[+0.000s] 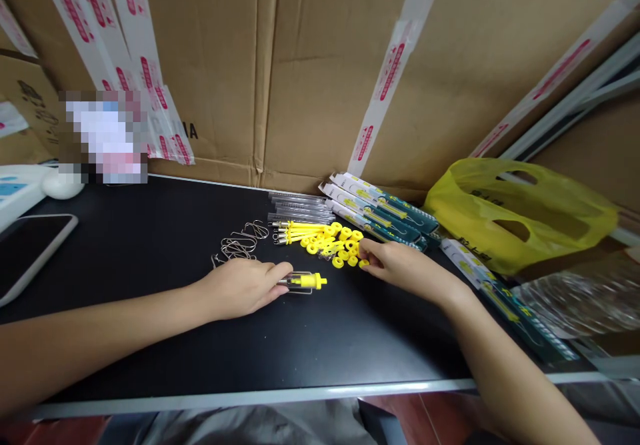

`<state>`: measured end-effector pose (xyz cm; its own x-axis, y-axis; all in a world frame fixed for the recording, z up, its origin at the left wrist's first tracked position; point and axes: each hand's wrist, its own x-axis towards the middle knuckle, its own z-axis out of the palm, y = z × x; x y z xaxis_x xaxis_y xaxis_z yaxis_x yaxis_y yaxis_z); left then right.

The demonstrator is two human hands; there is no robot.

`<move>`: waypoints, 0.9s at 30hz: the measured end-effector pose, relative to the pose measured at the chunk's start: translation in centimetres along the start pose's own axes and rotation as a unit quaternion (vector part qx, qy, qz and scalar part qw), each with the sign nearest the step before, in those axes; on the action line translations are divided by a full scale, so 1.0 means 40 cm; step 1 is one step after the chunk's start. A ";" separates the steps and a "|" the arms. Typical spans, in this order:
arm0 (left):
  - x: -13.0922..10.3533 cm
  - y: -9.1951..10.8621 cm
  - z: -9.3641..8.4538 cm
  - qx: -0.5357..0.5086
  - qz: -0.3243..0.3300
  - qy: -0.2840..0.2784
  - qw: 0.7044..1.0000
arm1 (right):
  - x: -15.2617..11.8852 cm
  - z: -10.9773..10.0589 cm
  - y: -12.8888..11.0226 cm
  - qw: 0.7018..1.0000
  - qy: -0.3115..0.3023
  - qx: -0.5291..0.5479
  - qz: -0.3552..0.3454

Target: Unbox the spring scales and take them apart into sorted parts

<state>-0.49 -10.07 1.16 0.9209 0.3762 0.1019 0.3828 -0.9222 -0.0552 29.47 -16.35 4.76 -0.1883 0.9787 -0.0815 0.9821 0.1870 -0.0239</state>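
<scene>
My left hand (245,288) is closed around a partly assembled spring scale (305,281), a clear tube with a yellow end piece pointing right and a thin metal wire frame along it. My right hand (393,261) pinches at the right edge of a pile of small yellow rings (338,262); its fingertips hide whatever is between them. Beside the rings lie yellow rods with metal ends (295,231) and a few small springs (327,255). Several metal hooks (239,246) lie in a tangle just beyond my left hand. Clear plastic tubes (303,206) lie behind the rods.
Printed scale boxes (383,211) are stacked at the back, and another box (510,301) lies at the right. Nearby are a yellow plastic bag (565,215) and clear plastic wrapping (585,298). A phone (33,248) lies at the left. Cardboard (320,78) stands behind the black table (150,231).
</scene>
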 end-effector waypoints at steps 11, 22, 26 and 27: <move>-0.005 0.001 0.013 0.010 0.015 0.027 0.999 | -0.007 0.023 -0.130 0.954 0.025 0.265 -0.136; -0.010 0.002 0.031 0.074 0.050 0.202 0.975 | 0.005 0.082 -0.150 0.945 0.056 0.288 -0.148; -0.009 0.003 0.026 0.092 0.067 0.202 0.973 | 0.001 0.091 -0.157 0.923 0.071 0.341 -0.160; -0.009 0.004 0.026 0.094 0.068 0.198 0.973 | 0.001 0.095 -0.161 0.912 0.079 0.369 -0.161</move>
<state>-0.67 -10.26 0.10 0.8780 0.1536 0.4533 0.3000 -0.9146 -0.2713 23.09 -17.83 1.12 -0.4053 0.8940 0.1908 0.5919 0.4157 -0.6906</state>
